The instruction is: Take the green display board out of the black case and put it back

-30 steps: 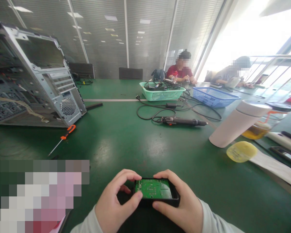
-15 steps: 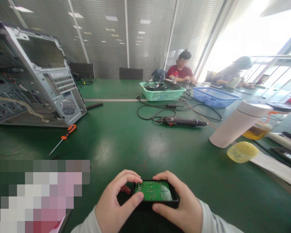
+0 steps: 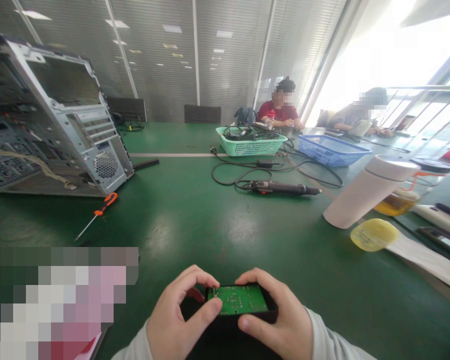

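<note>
The green circuit board lies in the black case between your hands, its long axis running from one to the other; neither is clearly nearer. Your left hand curls around the case's left end, thumb over the board; your right hand grips the right end. The case's underside and some fingers are hidden; its near wall fades into darkness.

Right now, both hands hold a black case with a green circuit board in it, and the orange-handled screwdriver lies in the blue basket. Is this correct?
No: the screwdriver lies on the green table beside the computer chassis, as the head view shows, not in the blue basket. The left hand and right hand do hold the black case with the green circuit board.
</note>
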